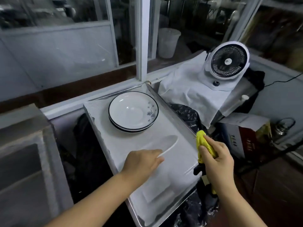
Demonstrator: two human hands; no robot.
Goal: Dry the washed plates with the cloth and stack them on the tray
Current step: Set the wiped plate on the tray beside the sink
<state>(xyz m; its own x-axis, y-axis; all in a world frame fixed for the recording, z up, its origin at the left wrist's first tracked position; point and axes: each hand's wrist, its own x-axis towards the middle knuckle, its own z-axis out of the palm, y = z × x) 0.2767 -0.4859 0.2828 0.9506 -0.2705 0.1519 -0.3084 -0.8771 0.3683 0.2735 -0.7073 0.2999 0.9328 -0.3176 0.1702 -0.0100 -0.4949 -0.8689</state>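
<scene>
A metal tray [172, 112] lined with white cloth fills the middle of the view. A stack of white plates [132, 110] with dark rims and a small flower print sits at its far end. My left hand [142, 161] holds another white plate [164, 143] by its near edge, low over the middle of the tray; the plate is blurred and seen almost edge-on. My right hand [216, 158] grips a yellow cloth [204, 141] over the tray's right rim, apart from the held plate.
A white desk fan [227, 63] stands on a cloth-covered box at the back right. A grey sink or counter [24, 161] lies to the left. A cardboard box [242, 135] and black bags [188, 115] crowd the right side. Windows run along the back.
</scene>
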